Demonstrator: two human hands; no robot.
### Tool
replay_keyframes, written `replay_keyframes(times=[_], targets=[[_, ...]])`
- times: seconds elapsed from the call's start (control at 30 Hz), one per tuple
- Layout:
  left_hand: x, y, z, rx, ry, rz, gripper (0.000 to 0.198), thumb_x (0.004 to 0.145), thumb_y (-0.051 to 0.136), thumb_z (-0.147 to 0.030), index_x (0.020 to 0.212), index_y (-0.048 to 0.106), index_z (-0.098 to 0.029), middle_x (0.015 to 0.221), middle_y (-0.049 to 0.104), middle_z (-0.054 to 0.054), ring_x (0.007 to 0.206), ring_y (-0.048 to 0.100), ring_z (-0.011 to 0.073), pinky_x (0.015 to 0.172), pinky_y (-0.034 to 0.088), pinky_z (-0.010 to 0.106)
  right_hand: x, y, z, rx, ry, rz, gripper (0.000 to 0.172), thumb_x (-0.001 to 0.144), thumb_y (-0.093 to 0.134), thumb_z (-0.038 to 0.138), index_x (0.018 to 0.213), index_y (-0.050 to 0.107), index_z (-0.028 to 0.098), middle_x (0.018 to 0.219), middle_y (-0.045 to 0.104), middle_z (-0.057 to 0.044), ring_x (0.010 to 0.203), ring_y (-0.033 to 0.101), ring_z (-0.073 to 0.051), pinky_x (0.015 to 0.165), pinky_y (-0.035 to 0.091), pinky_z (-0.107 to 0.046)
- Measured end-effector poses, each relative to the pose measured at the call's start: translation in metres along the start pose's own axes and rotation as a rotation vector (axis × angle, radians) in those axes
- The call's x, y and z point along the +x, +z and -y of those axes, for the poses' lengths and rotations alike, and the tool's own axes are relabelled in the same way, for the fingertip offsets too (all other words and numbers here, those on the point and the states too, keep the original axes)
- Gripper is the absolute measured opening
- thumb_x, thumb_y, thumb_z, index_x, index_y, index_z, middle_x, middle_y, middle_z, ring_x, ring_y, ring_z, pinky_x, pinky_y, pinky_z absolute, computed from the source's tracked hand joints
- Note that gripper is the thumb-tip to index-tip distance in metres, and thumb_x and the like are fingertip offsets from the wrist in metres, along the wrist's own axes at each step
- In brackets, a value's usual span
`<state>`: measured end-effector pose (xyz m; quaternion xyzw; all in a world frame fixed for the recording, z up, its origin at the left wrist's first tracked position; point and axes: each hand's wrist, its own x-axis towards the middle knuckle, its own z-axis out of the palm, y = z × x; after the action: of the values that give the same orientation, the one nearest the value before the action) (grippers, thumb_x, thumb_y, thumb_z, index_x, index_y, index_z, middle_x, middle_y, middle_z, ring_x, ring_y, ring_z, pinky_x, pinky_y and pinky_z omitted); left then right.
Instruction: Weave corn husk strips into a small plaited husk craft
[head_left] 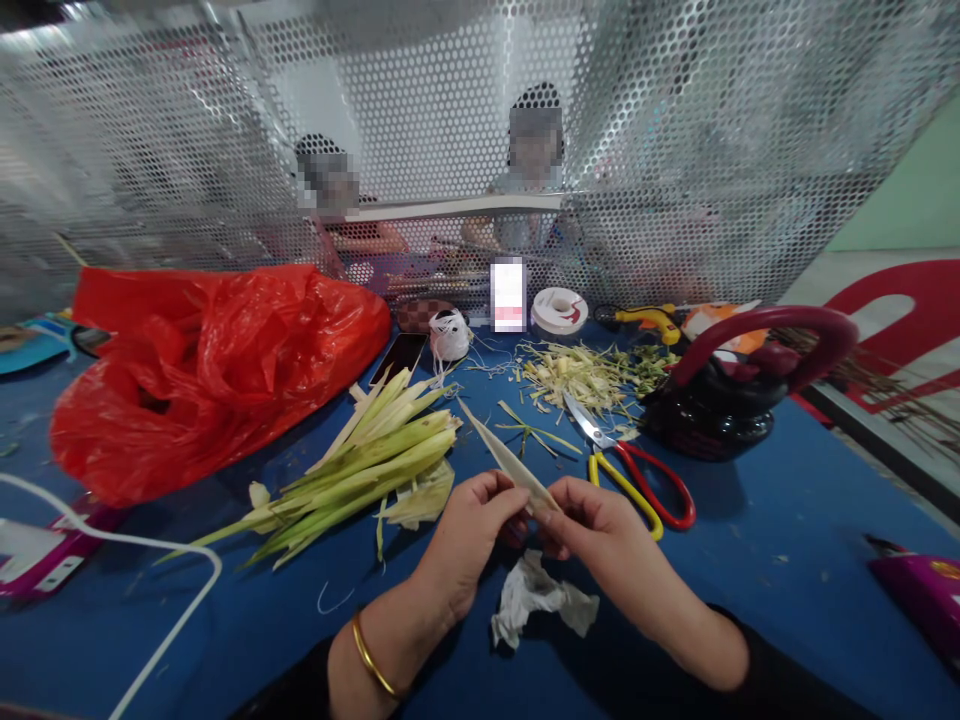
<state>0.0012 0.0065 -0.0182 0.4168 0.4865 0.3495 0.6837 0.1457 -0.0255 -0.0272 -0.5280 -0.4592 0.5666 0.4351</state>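
My left hand point(471, 527) and my right hand point(592, 520) meet over the blue table point(750, 540). Both pinch the near end of a pale, narrow leaf strip point(504, 460) that points away to the upper left. A gold bangle circles my left wrist. A crumpled white tissue point(536, 597) lies just below my hands. A bundle of green and cream leaves point(360, 462) lies to the left of my left hand. Scissors point(634, 472) with red and yellow handles rest right of my right hand.
A red plastic bag point(202, 365) fills the left. A dark basket with a maroon handle point(739, 385) stands at the right, with leaf trimmings point(585, 375), a tape roll point(559, 310) and a ball of white thread point(450, 333) behind. Two people sit beyond a perforated metal screen.
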Motion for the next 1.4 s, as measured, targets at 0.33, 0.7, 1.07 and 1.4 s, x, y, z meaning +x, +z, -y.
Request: replay_keyframes(times=[0.33, 0.7, 1.07, 1.4], targets=[[0.006, -0.004, 0.001, -0.058, 0.181, -0.222, 0.022, 0.07, 0.073, -0.036, 0.07, 0.068, -0.014, 0.064, 0.063, 0.001, 0.058, 0.05, 0.011, 0.057, 0.039, 0.023, -0.005, -0.003, 0.001, -0.209, -0.03, 0.099, 0.02, 0.083, 0.054, 0.032, 0.067, 0.05, 0.02, 0.058, 0.055, 0.003, 0.054, 0.054, -0.013, 0.053, 0.043, -0.024], [0.019, -0.022, -0.011, -0.192, 0.305, -0.402, 0.023, 0.063, 0.079, -0.035, 0.07, 0.072, -0.015, 0.065, 0.064, 0.0, 0.06, 0.053, 0.0103, 0.056, 0.041, 0.021, -0.006, -0.011, 0.006, -0.281, -0.035, 0.12, 0.022, 0.084, 0.054, 0.035, 0.068, 0.052, 0.02, 0.059, 0.057, 0.003, 0.054, 0.055, -0.012, 0.052, 0.043, -0.023], [0.023, -0.028, -0.015, -0.236, 0.331, -0.467, 0.025, 0.061, 0.08, -0.035, 0.074, 0.074, -0.014, 0.065, 0.065, 0.001, 0.057, 0.053, 0.0087, 0.051, 0.041, 0.019, -0.005, -0.017, 0.012, -0.24, -0.065, 0.093, 0.027, 0.083, 0.057, 0.041, 0.066, 0.052, 0.02, 0.059, 0.056, 0.002, 0.053, 0.054, -0.012, 0.052, 0.045, -0.024], [0.027, -0.039, -0.027, -0.333, 0.407, -0.575, 0.015, 0.069, 0.073, -0.029, 0.072, 0.069, -0.015, 0.066, 0.062, 0.0, 0.053, 0.05, 0.0063, 0.048, 0.039, 0.017, -0.006, -0.021, 0.016, -0.199, -0.087, 0.048, 0.031, 0.08, 0.062, 0.044, 0.063, 0.055, 0.019, 0.057, 0.057, 0.002, 0.051, 0.055, -0.012, 0.051, 0.045, -0.025]])
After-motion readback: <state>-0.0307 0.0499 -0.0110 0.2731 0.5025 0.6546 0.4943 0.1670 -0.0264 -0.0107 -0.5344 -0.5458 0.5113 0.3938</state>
